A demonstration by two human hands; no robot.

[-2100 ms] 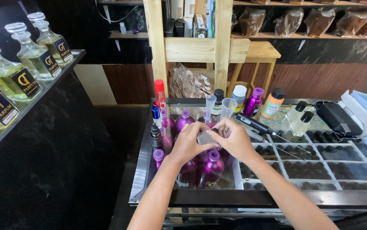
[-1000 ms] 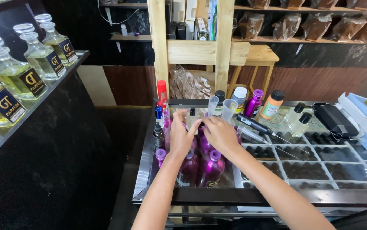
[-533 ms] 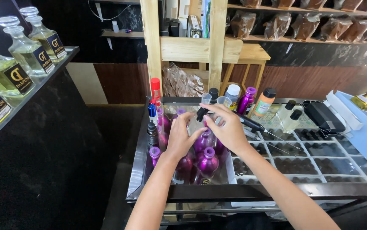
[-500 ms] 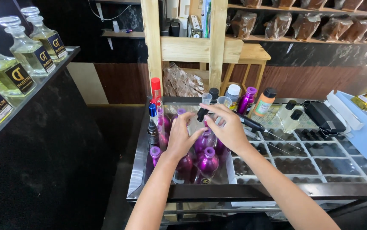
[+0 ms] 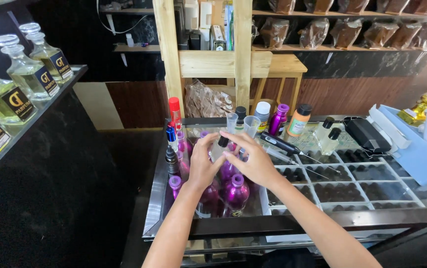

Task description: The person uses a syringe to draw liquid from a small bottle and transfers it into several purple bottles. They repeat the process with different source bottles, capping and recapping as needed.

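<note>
I steady a small clear bottle (image 5: 218, 151) with my left hand (image 5: 202, 166) pinched round its body while my right hand (image 5: 253, 160) grips its black cap (image 5: 223, 141), held above the purple bottles (image 5: 234, 194) near the counter's (image 5: 293, 218) left end.

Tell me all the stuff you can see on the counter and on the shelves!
small clear bottle: one, black cap, between both hands.
purple bottles: several, shiny purple, under the hands.
glass counter: one, dark compartments beneath, centre and right.
clear cups: two, behind the hands.
red-capped bottle: one, counter's left rear.
orange bottle: one, black cap, counter's rear.
black case: one, right rear.
glass flasks: several, yellowish liquid, dark labels, left shelf.
brown bags: several, top right shelf.
left hand: touches the small clear bottle.
right hand: fingers on its cap.
</note>
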